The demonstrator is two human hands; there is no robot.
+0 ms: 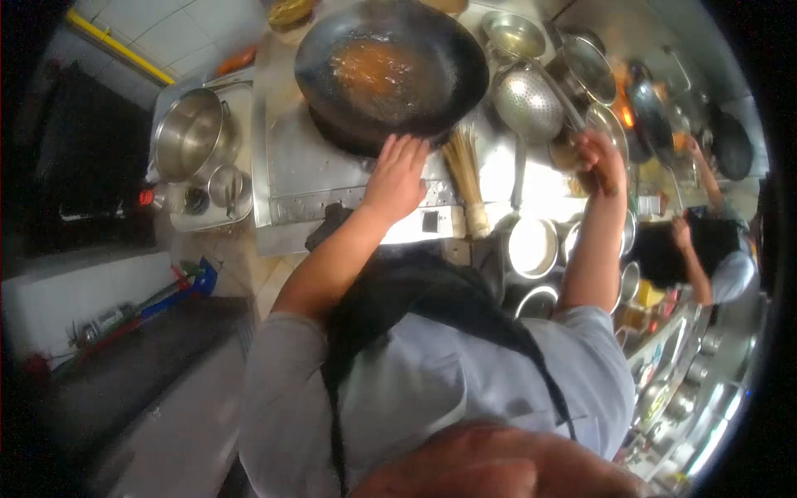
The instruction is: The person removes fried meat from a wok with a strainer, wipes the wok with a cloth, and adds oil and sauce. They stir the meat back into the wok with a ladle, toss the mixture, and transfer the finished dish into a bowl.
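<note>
A large dark wok (436, 79) holds bubbling reddish-brown liquid (378, 73). At its near rim is my left hand (397, 178), fingers extended toward the rim and nothing visible in its grasp. My right hand (602, 162) is closed round the handle of a perforated metal ladle (529, 104), whose round bowl hangs just right of the wok. Between my hands lies a bamboo brush (467, 178), bristles toward the wok.
Steel pots (189, 133) stand on a tray at the left. Strainers and bowls (513, 35) sit behind the ladle, and round containers (532, 247) below it. A co-worker (732, 274) stands at the right near another wok (650, 112) and a flame (628, 114).
</note>
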